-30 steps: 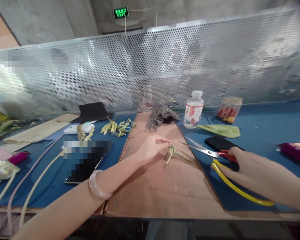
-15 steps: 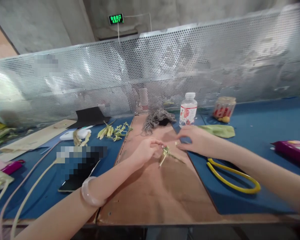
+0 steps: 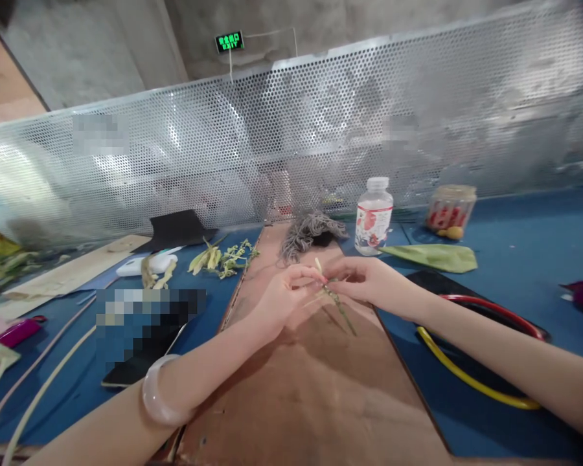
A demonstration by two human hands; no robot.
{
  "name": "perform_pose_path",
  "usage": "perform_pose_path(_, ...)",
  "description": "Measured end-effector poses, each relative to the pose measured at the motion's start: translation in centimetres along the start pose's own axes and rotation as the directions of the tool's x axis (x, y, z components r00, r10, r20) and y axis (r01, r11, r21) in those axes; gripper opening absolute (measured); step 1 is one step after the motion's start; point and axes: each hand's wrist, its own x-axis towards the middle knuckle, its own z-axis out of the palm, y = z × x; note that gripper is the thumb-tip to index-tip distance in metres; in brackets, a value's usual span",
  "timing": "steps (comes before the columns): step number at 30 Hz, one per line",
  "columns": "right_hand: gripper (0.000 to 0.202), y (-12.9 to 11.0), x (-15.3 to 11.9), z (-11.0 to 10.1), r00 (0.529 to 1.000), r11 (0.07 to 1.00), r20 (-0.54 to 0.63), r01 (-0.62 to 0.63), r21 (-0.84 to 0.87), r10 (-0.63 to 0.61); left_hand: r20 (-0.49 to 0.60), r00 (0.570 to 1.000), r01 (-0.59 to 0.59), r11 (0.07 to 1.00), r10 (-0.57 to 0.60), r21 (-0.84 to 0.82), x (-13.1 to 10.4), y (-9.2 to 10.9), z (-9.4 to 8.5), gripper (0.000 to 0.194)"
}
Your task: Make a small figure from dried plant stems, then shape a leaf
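Both hands meet above the wooden board (image 3: pixel 291 395). My left hand (image 3: pixel 291 294) is closed in a pinch on a thin green plant piece (image 3: pixel 340 310), whose stem hangs down to the right. My right hand (image 3: pixel 362 281) touches the upper part of the same piece, thumb and fingers closed on it. A short pale tip (image 3: pixel 318 264) sticks up between the hands. A pale bangle (image 3: pixel 160 391) is on my left wrist.
Behind the hands lies grey yarn (image 3: pixel 308 234). A white bottle (image 3: pixel 374 217), a jar (image 3: pixel 451 210) and a green leaf (image 3: pixel 432 257) stand or lie right. Yellow-handled pliers-like loops (image 3: pixel 476 382) are under the right arm. Left are a phone (image 3: pixel 146 353) and plant sprigs (image 3: pixel 233 259).
My right hand has moved left and closed on the plant piece beside my left hand. The view has shifted slightly, and a red loop now shows beside the yellow one.
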Motion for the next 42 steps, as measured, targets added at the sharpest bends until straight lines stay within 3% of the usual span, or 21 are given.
perform_pose_path(2,0.021,-0.4,-0.3,0.0,0.992,0.99,-0.116,0.024,-0.139,-0.04,-0.009,1.0,0.012,0.999,-0.012,-0.044,-0.1,0.1,0.0,0.013)
perform_pose_path(5,0.016,-0.4,-0.6,0.0,0.944,0.921,-0.246,0.119,-0.371,-0.221,-0.057,0.997,0.049,0.998,-0.051,-0.048,-0.4,0.5,-0.1,0.021)
perform_pose_path(8,0.014,0.1,-0.8,0.1,0.873,0.79,-0.228,0.243,-0.563,-0.431,-0.108,0.993,0.047,0.999,-0.044,0.026,-0.4,0.7,0.0,0.015)
perform_pose_path(11,0.011,0.4,-1.0,0.2,0.839,0.682,-0.172,0.281,-0.676,-0.516,-0.109,0.994,0.031,0.985,-0.012,0.171,-0.4,0.9,0.1,0.022)
perform_pose_path(20,0.009,0.4,-1.4,0.6,0.805,0.518,-0.077,0.302,-0.801,-0.588,0.058,0.997,0.052,0.991,-0.059,0.12,-0.4,1.5,0.7,0.018)
perform_pose_path(30,0.012,0.4,-1.4,0.5,0.79,0.427,-0.025,0.305,-0.851,-0.613,-0.019,0.999,0.036,0.991,-0.034,0.133,-0.2,0.5,0.6,0.014)
perform_pose_path(42,0.011,0.4,-1.5,0.5,0.81,0.474,-0.055,0.284,-0.834,-0.583,0.031,0.999,0.013,0.987,-0.018,0.163,-0.2,0.2,0.2,0.017)
